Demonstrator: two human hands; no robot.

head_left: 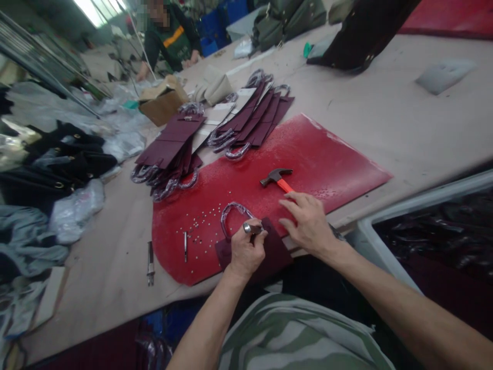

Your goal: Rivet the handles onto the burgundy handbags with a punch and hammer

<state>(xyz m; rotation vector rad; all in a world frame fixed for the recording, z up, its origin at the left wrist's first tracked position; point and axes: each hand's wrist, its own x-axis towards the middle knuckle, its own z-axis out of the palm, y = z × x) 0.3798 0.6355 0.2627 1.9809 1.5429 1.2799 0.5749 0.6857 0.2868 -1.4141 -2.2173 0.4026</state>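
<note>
Maroon panel (275, 249) under my left hand (247, 249), which grips a metal punch (252, 228); my right hand (308, 221) (fingers spread) nears the hammer (278, 178).

The flat maroon panel (278, 251), its looped handle (232, 206) plastic-wrapped, overlapped the red mat (327, 159); the silver-ended tool (252, 228) was above; the orange-handled claw hammer (277, 176) beyond.

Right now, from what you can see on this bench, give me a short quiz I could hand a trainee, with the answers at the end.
1. Which hand grips the metal tool over the maroon piece?
2. True or false: the head of the hammer rests on the red mat.
3. Where is the cardboard box?
A) Beside the hammer
B) Near the piled bag parts
C) On the red mat

Key: 1, the left hand; 2, true; 3, B.
</note>
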